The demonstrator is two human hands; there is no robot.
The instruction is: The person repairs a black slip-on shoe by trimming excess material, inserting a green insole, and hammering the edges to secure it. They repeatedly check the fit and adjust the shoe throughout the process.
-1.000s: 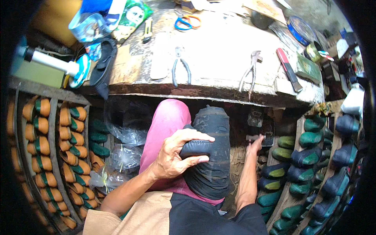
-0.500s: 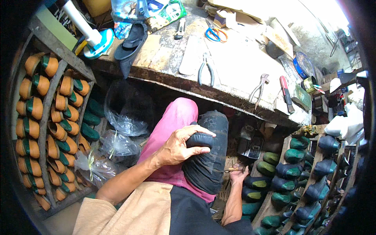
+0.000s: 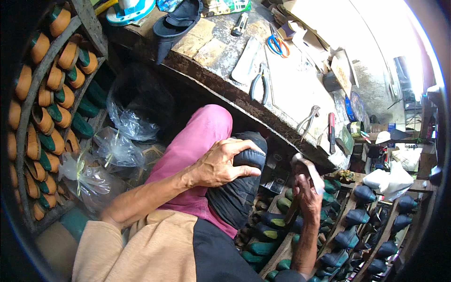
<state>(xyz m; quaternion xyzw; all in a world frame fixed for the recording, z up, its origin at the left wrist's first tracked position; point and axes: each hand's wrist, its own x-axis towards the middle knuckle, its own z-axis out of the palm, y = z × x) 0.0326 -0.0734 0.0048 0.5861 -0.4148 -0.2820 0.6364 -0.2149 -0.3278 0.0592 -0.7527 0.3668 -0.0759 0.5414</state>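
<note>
My left hand is wrapped over a black shoe, holding it on my right knee, which is covered by dark cloth. Only the rounded, stitched end of the shoe shows between thumb and fingers; my palm hides the rest. To the right of the knee, my raised right hand is closed round the wooden handle of a hammer. The greyish head of the tool is at the top of the hand, slightly blurred.
Ahead runs a worn workbench with pliers, pincers, scissors, a utility knife and a dark shoe upper. Racks of orange-and-green shoes stand left, dark shoes right. Plastic bags lie beside my left leg.
My right hand has risen from low beside the rack to knee height, bringing the hammer up. My left hand keeps its hold on the shoe. The whole view has turned and shifted.
</note>
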